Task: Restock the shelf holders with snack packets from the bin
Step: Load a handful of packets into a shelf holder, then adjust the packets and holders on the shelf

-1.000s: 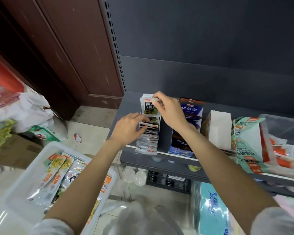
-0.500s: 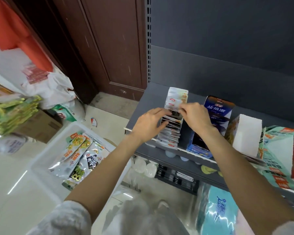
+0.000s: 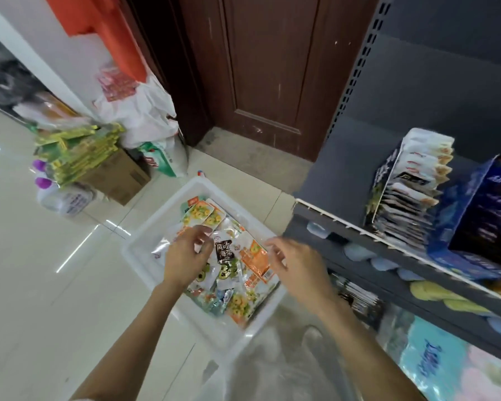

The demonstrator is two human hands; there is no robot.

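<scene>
A white plastic bin (image 3: 145,235) sits on the floor, filled with several snack packets (image 3: 243,302). My left hand (image 3: 185,256) hovers over the bin with fingers curled down onto the packets near a black-and-white packet (image 3: 224,254); whether it grips one I cannot tell. My right hand (image 3: 295,264) is over the bin's right side, fingers loosely spread, holding nothing, beside an orange packet (image 3: 255,260). On the grey shelf (image 3: 324,175) at the right stands a holder (image 3: 408,186) packed with upright packets.
A blue carton (image 3: 480,215) stands right of the holder. Lower shelves hold blue and yellow items (image 3: 434,293). A brown door (image 3: 266,68) is behind the bin. Cardboard box (image 3: 119,178), green packs, white bags and bottles crowd the far left floor.
Both hands left the shelf holder and dropped down-left to the bin. The view swung left and down, so the bin is now central.
</scene>
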